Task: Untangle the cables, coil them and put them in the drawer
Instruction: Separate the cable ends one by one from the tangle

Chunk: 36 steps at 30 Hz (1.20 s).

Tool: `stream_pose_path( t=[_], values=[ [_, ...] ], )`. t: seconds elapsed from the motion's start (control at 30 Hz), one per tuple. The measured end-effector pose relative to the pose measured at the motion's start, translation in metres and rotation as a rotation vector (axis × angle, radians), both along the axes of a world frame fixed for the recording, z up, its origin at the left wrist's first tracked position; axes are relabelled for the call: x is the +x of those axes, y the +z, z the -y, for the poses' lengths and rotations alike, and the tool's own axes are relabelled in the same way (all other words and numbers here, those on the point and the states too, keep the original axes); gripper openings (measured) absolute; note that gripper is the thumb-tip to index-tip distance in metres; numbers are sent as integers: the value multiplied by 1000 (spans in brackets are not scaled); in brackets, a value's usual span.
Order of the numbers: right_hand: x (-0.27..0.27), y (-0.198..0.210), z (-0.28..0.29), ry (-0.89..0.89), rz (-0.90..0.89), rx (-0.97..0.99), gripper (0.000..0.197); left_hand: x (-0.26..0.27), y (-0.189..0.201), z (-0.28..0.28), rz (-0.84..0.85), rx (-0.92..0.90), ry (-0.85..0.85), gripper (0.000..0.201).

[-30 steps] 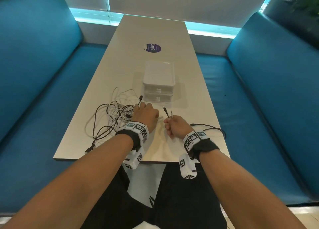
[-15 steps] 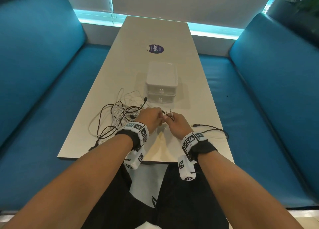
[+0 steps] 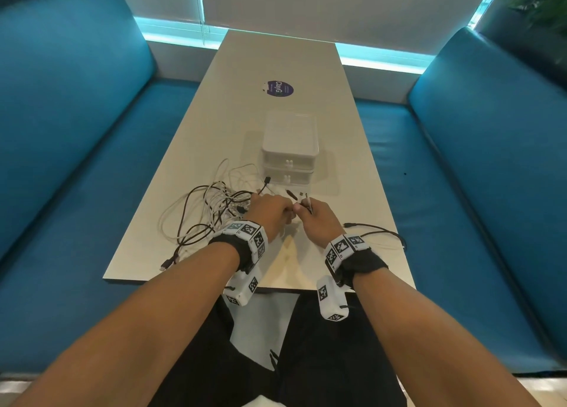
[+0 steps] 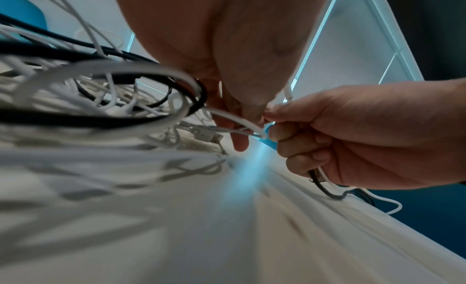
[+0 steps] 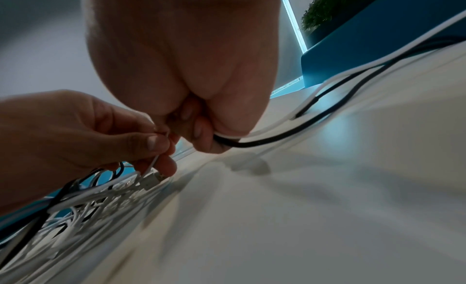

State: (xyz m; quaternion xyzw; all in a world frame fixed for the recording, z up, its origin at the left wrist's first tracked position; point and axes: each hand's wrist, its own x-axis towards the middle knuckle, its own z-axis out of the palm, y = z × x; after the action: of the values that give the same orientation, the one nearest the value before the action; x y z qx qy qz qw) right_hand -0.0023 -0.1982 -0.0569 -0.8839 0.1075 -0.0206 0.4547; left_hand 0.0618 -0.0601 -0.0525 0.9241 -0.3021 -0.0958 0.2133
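Note:
A tangle of black and white cables (image 3: pixel 211 213) lies on the white table (image 3: pixel 276 59), left of my hands. My left hand (image 3: pixel 271 211) pinches a thin white cable (image 4: pixel 242 123) at the tangle's right edge. My right hand (image 3: pixel 319 219) meets it fingertip to fingertip and grips a black cable (image 5: pixel 264 140) and a white cable (image 5: pixel 274 124) in its curled fingers; their plug ends (image 3: pixel 299 196) stick up above the fist. Those two cables trail right to the table edge (image 3: pixel 383 234). The white two-drawer box (image 3: pixel 288 148) stands just beyond the hands, both drawers closed.
Blue bench seats (image 3: pixel 92 167) flank the table on both sides. A purple round sticker (image 3: pixel 278 88) sits on the table farther back. A loose white USB plug (image 5: pixel 151 180) lies on the table under my left fingers.
My right hand moved left until its fingertips met the left hand's, carrying its two cable ends along. The left hand stayed at the tangle's edge.

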Motion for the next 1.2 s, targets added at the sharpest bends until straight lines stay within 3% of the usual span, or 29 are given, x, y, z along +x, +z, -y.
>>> stream_pose_path(
  t=[0.13, 0.3, 0.57, 0.73, 0.93, 1.07, 1.2],
  values=[
    [3, -10, 3, -21, -7, -43, 21, 1, -3, -2, 13, -1, 1, 19],
    [7, -9, 25, -143, -102, -149, 31, 4, -6, -9, 94, 195, -78, 32],
    [9, 11, -9, 49, -16, -13, 31, -6, -8, -4, 192, 291, -207, 20],
    [14, 8, -12, -36, 67, 233, 24, -4, -10, -6, 214, 245, -223, 26],
    [5, 5, 13, -24, -13, -93, 26, -2, -9, -18, 386, 337, -318, 18],
    [-3, 2, 57, -240, -66, -98, 27, 1, -5, -26, 377, 351, -289, 26],
    [-1, 8, 55, -213, -74, -72, 25, -3, 1, -16, 350, 406, -241, 27]
  ],
)
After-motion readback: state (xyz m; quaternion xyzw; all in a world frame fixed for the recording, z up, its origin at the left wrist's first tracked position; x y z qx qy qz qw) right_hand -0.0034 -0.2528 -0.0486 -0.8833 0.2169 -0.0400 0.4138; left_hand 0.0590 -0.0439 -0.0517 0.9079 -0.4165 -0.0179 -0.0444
